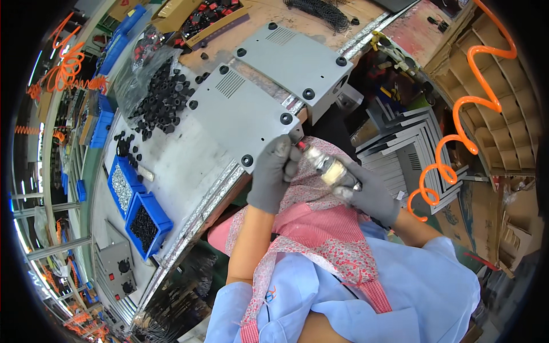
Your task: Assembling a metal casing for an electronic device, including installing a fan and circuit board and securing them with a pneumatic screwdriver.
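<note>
- Words, numbers: none readable.
- Light blue shirt (294, 281): small blue-and-orange emblem (270, 295) on front; details too small to make out.
- Stacked grey panels (420, 153): small white tag (400, 195) near lower edge, illegible.

On the bench (183, 151), one case (243, 114) lies left of and nearer than another case (300, 66). Left of the first case spreads a pile of rubber feet (163, 94), with a carton (222, 27) behind. Nearer than the pile, two bins (160, 234) touch, small parts (143, 226) in each. Right of the bench, panels (420, 157) lie stacked; farther right, a hose (493, 52) hangs before a divided carton (506, 94).
</note>
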`<state>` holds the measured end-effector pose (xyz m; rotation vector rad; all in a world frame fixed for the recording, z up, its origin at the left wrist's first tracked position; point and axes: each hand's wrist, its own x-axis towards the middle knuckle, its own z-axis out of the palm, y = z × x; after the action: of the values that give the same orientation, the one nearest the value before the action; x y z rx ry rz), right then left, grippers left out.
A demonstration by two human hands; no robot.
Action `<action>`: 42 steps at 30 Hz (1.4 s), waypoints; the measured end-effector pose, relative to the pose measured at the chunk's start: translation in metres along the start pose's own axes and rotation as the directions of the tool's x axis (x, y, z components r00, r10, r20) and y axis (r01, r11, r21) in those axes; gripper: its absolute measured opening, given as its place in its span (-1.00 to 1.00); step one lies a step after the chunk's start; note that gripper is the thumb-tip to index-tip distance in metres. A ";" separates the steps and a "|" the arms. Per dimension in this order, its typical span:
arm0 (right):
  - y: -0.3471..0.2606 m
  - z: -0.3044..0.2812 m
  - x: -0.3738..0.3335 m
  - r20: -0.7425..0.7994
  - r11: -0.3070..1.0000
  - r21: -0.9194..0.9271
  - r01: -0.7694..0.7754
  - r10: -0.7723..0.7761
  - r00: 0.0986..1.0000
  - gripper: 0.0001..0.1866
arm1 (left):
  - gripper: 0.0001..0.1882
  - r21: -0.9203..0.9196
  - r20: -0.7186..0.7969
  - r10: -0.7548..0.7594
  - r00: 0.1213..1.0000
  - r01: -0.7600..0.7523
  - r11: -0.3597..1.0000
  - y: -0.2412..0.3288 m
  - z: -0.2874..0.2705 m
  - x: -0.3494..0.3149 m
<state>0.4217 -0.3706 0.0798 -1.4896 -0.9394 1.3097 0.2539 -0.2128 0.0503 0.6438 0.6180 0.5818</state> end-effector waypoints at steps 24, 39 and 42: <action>0.015 -0.039 0.037 -0.306 0.775 -0.615 -0.144 -0.066 0.950 -0.20 | -0.65 -0.069 0.052 -0.254 0.966 0.258 0.964 -0.039 -0.024 0.017; 0.011 -0.036 0.041 -0.319 0.781 -0.595 -0.190 -0.012 0.948 -0.17 | -0.55 0.015 -0.033 -0.161 0.986 0.162 0.987 -0.039 -0.026 0.010; 0.009 -0.039 0.041 -0.307 0.761 -0.625 -0.173 -0.035 0.951 -0.19 | -0.56 0.038 -0.068 -0.159 0.985 0.161 0.986 -0.036 -0.019 0.007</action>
<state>0.4658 -0.3401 0.0603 -2.2046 -1.2058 0.7786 0.2565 -0.2245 0.0110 0.6113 0.7376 0.4414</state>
